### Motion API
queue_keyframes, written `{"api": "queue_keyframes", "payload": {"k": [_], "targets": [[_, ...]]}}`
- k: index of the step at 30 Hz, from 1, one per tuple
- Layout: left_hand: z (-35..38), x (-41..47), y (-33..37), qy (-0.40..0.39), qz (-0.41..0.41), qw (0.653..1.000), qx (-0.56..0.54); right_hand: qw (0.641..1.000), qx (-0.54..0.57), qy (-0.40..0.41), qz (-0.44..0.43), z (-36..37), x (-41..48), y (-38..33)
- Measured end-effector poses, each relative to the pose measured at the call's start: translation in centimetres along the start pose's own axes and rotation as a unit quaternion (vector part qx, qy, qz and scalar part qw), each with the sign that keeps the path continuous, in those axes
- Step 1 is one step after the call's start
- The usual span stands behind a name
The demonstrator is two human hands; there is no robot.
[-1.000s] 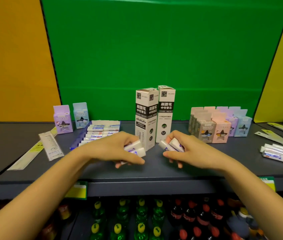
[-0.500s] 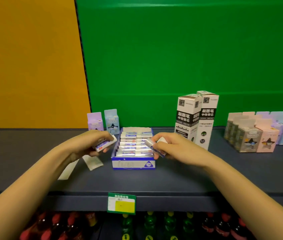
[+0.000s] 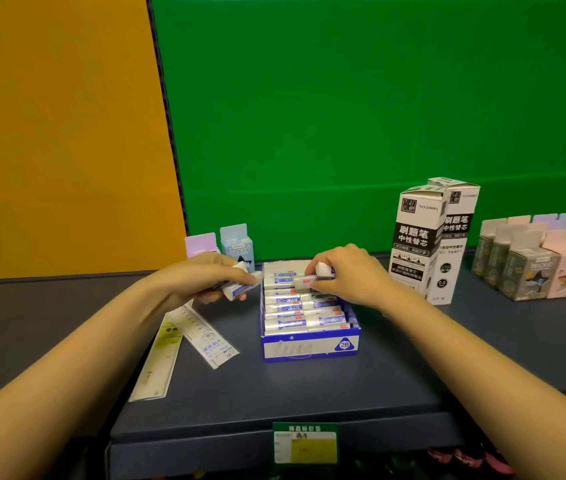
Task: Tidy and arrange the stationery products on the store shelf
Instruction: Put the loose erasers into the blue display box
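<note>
A blue and white display box [image 3: 310,348] marked 2B sits on the dark shelf [image 3: 309,393], filled with rows of wrapped white erasers [image 3: 295,322]. My left hand [image 3: 205,277] hovers just left of the box, closed on white erasers [image 3: 240,289] with blue sleeves. My right hand [image 3: 347,273] is over the box's far end, holding two white erasers [image 3: 309,277] down against the back rows.
Two flat rulers [image 3: 184,341] lie left of the box. Small purple and blue cartons [image 3: 236,244] stand behind my left hand. Two tall white refill boxes [image 3: 430,237] stand right of the box, with several pastel cartons [image 3: 531,268] further right. A price tag [image 3: 305,443] hangs on the shelf edge.
The view has swung left, bringing the eraser box to the centre. Both hands carried their erasers from in front of the tall boxes; my right hand now reaches over the box's back rows.
</note>
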State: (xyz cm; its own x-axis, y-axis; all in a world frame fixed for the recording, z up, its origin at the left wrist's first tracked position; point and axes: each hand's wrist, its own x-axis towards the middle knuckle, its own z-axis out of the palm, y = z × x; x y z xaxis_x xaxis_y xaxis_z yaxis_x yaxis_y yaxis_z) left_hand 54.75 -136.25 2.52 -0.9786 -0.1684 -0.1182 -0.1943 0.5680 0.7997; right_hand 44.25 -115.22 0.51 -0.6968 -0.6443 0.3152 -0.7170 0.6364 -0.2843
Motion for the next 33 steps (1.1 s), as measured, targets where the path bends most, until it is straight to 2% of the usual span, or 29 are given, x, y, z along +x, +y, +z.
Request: {"api": "queue_keyframes", "payload": {"k": [3,8,14,20,26,33], "targets": [[0.1,0.5,0.0,0.007,0.013,1.000,0.005,0.999,-0.048,0.003,-0.014,0.4,0.2,0.1],[0.9,1.2,0.3,0.072,0.024,0.997,0.007,0.996,-0.090,0.007,-0.028,0.8,0.5,0.5],[1.9,2.1,1.1,0.123,0.084,0.987,0.061,0.991,-0.128,-0.001,-0.039,0.9,0.4,0.5],[3.4,3.5,0.9,0.174,0.141,0.957,0.183,0.988,-0.147,-0.006,-0.047,0.7,0.3,0.4],[4.8,3.9,1.1,0.220,0.159,0.918,0.289,0.990,-0.132,-0.025,-0.042,0.6,0.2,0.7],[5.3,4.2,1.1,0.216,0.188,0.892,0.349,0.990,-0.129,-0.018,-0.047,0.7,0.2,1.0]]}}
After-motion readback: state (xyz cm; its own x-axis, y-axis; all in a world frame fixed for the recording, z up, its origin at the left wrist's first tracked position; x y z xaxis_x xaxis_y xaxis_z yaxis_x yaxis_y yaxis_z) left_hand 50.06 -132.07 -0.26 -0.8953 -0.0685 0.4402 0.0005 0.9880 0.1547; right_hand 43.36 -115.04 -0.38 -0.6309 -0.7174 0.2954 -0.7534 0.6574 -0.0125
